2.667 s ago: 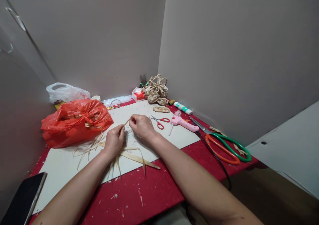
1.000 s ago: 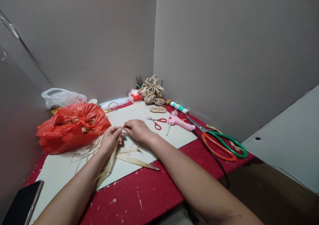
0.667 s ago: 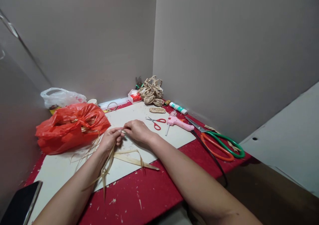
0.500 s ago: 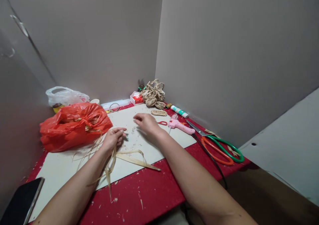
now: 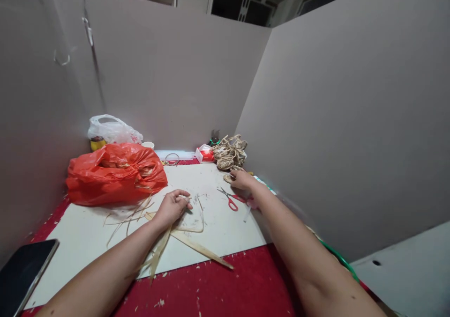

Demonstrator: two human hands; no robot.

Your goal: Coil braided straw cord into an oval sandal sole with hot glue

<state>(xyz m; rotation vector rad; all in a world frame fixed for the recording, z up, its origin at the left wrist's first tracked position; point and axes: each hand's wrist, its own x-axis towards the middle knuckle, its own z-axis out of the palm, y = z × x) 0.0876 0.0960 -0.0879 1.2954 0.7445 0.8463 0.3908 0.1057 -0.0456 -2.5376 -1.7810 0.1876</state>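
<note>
left hand rests on the white board, fingers curled around a bundle of dried leaf strips whose ends trail back toward the bench edge. right hand is stretched toward the back right, fingertips on a small woven coil; whether it has closed on the coil cannot be told. red scissors lie on the board just beside that wrist. judgement: the reach is best made with the left grip kept firm so the strips do not splay, and the coil taken by its rim, clear of the scissor blades. containers: 1 red plastic bag, its mouth gathered, pale strips showing through; 1 white plastic bag behind it, a yellow-lidded jar partly visible inside
</note>
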